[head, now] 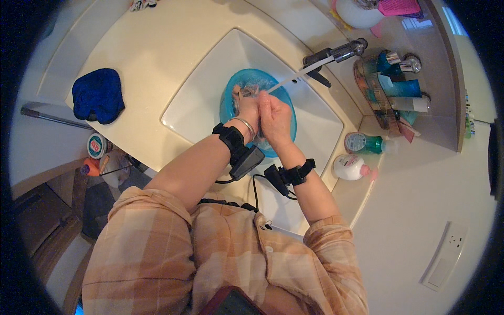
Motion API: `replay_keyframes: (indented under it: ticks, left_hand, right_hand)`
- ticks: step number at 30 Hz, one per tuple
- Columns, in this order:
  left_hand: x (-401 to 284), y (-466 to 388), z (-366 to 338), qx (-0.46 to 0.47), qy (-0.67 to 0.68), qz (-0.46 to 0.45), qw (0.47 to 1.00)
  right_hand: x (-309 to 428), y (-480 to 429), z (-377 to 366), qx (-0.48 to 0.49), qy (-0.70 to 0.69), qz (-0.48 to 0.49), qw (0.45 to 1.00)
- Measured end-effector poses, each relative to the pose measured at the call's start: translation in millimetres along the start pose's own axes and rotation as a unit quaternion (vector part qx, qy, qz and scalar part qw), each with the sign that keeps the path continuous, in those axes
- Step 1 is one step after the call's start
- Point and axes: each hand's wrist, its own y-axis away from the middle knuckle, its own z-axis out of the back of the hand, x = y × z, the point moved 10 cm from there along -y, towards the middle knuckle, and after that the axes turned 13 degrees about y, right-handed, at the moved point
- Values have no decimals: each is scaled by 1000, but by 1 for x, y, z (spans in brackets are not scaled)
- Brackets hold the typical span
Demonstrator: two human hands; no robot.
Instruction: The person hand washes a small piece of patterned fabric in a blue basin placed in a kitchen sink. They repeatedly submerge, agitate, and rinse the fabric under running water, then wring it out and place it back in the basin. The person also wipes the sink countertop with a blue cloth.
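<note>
A blue plastic basin [292,130] stands in the white sink [197,94], with suds in it and some wet cloth [250,89] near its far side. Water runs from the black and chrome faucet [348,51] down into the basin by my hands. My left hand [247,110], with a bracelet at its wrist, reaches down over the basin at the cloth; its fingers are mostly hidden. Close against it, my right hand [275,116] has its fingers curled, and what lies inside them cannot be seen. Each wrist wears a black strap with a small device.
A dark blue cloth [98,95] lies on the cream counter [145,59] at the left. Right of the sink are a green bottle [362,143] and a white pump bottle [349,167]. A basket of toiletries [378,92] stands at the upper right. Several containers sit below the counter's left edge.
</note>
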Motion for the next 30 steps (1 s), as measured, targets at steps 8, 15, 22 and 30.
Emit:
replay_keyframes:
  ticks: [8,15,22,30]
  left_hand:
    - [-31,9,-33,84,-479,-269,832]
    - [-113,65,-50,-74,-460,-375,801]
    - [-159,91,-54,-143,-509,-439,726]
    - [-144,78,-34,-130,-664,-319,664]
  right_hand:
    - [-62,-16,0,29,63,-26,997]
    - [-104,7,16,118,182,-27,976]
    - [-89,15,-42,234,370,302,847]
    - [-155,12,-130,431,463,184,752]
